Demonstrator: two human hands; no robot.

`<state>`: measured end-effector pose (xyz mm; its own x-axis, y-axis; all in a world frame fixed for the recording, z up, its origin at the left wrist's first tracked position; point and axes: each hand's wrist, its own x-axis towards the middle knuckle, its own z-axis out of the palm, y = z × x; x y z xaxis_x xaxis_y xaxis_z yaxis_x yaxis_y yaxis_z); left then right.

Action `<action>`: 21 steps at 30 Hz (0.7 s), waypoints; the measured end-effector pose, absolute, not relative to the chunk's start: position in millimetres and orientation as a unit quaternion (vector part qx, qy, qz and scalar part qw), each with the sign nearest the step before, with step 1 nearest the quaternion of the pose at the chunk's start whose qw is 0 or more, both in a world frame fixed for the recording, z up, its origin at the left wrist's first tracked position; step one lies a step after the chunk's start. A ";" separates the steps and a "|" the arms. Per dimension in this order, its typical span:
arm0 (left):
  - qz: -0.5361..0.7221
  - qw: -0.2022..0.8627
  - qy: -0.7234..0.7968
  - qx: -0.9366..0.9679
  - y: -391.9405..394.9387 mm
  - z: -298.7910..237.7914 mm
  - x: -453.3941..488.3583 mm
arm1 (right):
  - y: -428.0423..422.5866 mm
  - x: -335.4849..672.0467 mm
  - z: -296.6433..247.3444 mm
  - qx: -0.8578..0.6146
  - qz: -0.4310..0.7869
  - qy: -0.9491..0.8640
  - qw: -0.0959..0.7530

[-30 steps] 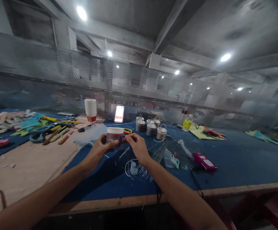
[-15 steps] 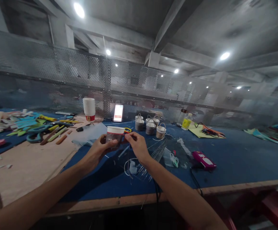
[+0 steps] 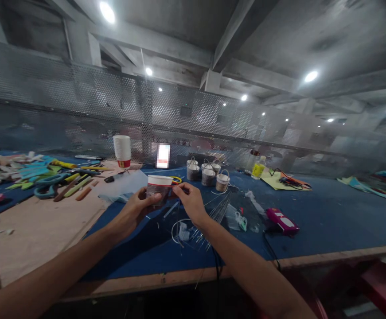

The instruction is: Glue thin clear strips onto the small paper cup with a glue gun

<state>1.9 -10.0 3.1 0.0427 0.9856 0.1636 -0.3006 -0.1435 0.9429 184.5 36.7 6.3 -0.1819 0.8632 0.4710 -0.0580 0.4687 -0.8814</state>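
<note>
A paper cup [image 3: 158, 186] with a white rim and a dark wrapped side is held up over the blue table top [image 3: 329, 226]. My left hand [image 3: 138, 207] is wrapped round the cup's left side, thumb on its front. My right hand [image 3: 189, 201] pinches at the cup's right side; what its fingertips hold is too small to make out. Below the hands lie thin metal wires [image 3: 212, 219] and a coil of white cord [image 3: 179, 230].
Several small wrapped cups with handles [image 3: 209, 175] stand behind, plus a stack of white cups [image 3: 122, 150]. Scissors [image 3: 48, 188], sticks and foam scraps lie at the left on a wooden board [image 3: 40, 230]. A pink glue gun [image 3: 282, 220] rests to the right, bottles [image 3: 258, 167] farther back.
The hands and cup have stayed almost still. The view has shifted slightly; the right fingers have moved a little along the cup's side.
</note>
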 end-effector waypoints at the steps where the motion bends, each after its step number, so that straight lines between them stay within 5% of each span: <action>1: 0.588 0.547 0.360 0.474 -9.8 2.8 1.9 | 36.7 184.6 6.3 -0.309 0.416 -0.647 0.559; 21: 0.561 0.576 0.335 0.491 -17.5 11.1 5.0 | 35.3 185.7 8.4 -0.322 0.431 -0.629 0.560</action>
<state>5.0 -17.5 11.1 0.1458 0.9756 0.1645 -0.3175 -0.1113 0.9417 185.7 35.3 8.4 -0.1642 0.8892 0.4270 -0.0775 0.4199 -0.9042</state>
